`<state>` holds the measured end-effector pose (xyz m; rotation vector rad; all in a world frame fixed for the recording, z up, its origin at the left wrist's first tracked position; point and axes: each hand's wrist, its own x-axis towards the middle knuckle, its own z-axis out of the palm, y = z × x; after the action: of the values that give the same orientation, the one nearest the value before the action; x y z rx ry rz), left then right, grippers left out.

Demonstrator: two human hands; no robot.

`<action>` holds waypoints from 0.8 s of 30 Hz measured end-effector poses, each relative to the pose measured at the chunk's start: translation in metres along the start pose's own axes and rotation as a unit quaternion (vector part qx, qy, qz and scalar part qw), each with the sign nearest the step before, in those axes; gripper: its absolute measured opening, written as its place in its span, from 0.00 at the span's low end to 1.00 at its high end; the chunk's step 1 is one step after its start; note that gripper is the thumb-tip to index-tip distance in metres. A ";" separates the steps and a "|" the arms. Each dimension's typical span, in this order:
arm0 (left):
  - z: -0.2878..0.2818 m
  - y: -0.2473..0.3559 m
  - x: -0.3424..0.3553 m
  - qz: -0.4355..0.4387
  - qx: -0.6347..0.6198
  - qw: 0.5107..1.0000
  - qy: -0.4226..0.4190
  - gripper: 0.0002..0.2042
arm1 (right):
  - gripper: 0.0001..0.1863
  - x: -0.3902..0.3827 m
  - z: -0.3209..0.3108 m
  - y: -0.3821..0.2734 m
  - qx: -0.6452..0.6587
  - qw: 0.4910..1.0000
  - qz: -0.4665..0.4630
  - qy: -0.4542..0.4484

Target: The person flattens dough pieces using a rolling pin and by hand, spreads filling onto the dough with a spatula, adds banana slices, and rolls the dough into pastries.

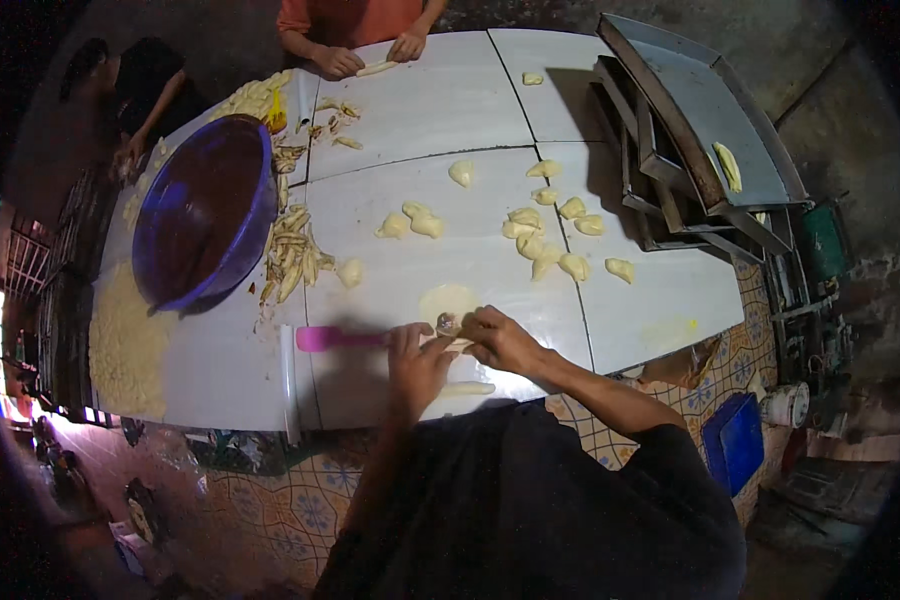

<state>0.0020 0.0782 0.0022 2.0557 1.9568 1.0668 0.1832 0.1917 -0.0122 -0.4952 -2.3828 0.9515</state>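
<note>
My left hand (419, 365) and my right hand (500, 340) are closed on a pale piece of dough (458, 346) near the table's front edge, in front of me. Just behind their fingers lies a flat dough round (440, 297) with a small dark lump (447, 323) on it. A pale rolled dough strip (467, 389) lies below my hands. A pink spatula (325, 339) points toward my left hand, beside a white rolling pin (288, 380). Several dough pieces (525, 225) are scattered beyond my hands.
A purple basin (206, 210) stands at left on the white table (430, 110), beside banana peels (290, 250) and pale flattened pieces (130, 360). Stacked metal trays (710, 120) stand back right. A person in orange (355, 20) works opposite; another (140, 90) at far left. A blue crate (732, 440) is below right.
</note>
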 end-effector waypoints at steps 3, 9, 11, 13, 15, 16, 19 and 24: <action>0.011 -0.014 -0.009 -0.005 0.015 1.000 -0.002 0.06 | 0.08 -0.002 0.016 0.005 -0.019 0.999 -0.026 0.021; 0.029 -0.016 0.018 -0.141 0.021 0.989 0.043 0.09 | 0.09 0.034 0.009 0.008 0.015 0.992 0.123 0.026; 0.030 -0.020 0.011 -0.096 0.084 0.991 0.033 0.15 | 0.09 0.029 0.012 0.009 -0.007 0.994 0.099 0.045; 0.016 -0.010 0.016 -0.077 0.104 0.992 0.015 0.20 | 0.14 0.024 0.008 0.010 -0.049 0.997 0.011 0.051; 0.005 0.003 0.022 0.002 0.049 0.999 0.001 0.19 | 0.18 0.020 0.004 0.005 -0.054 0.998 0.009 -0.035; 0.008 -0.006 0.021 0.036 0.050 0.997 -0.040 0.17 | 0.19 0.019 0.008 0.009 -0.044 0.998 0.021 -0.035; 0.034 -0.045 -0.001 -0.032 0.068 0.997 -0.008 0.17 | 0.13 0.023 0.019 0.017 -0.036 0.998 0.033 0.028; 0.024 -0.004 0.003 -0.109 0.167 0.980 0.009 0.18 | 0.24 0.007 0.013 0.010 -0.162 0.982 0.085 0.055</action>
<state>0.0116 0.0901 -0.0165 1.9161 2.4432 0.7568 0.1719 0.1954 -0.0251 -0.8627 -2.4315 0.5856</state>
